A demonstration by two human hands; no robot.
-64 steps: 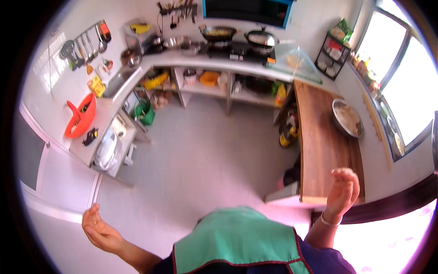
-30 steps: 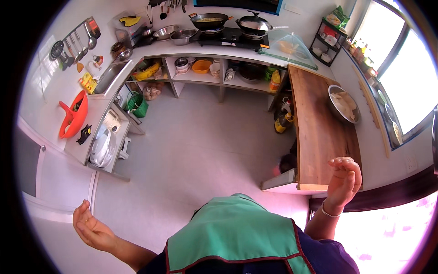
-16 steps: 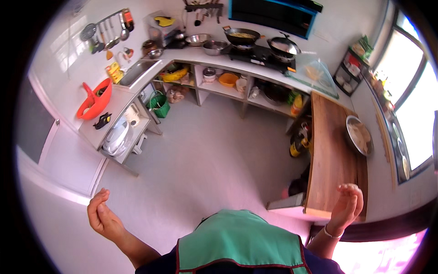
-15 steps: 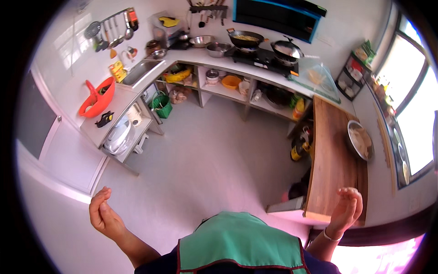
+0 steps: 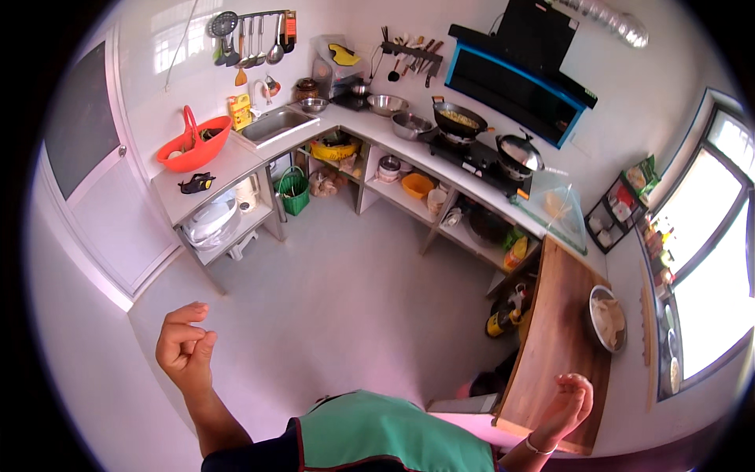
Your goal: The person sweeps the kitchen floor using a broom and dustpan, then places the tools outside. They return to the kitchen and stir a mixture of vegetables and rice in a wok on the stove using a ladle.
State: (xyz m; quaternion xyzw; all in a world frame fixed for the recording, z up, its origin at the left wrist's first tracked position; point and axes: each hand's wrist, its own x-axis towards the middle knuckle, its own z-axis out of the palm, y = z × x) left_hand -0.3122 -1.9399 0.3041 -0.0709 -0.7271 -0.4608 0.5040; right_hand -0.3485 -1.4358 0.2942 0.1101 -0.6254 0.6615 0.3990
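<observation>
Both of my hands are raised in the air, away from the furniture. My left hand is at the lower left above the floor, its fingers loosely bent with a gap to the thumb and nothing in it. My right hand, with a bracelet at the wrist, appears in front of the near end of the wooden board. Its fingers curl loosely and I see nothing in them. A green apron with dark red edging covers my front.
A counter bends around the room, bearing an orange-red basket, a sink, metal bowls, a wok and a lidded pan on the stove. A bowl rests on the wooden board. A green basket stands beneath the counter.
My view has tilted up and shifted, so more wall and the range hood show. My left hand's fingers have parted a little; my right hand appears lower.
</observation>
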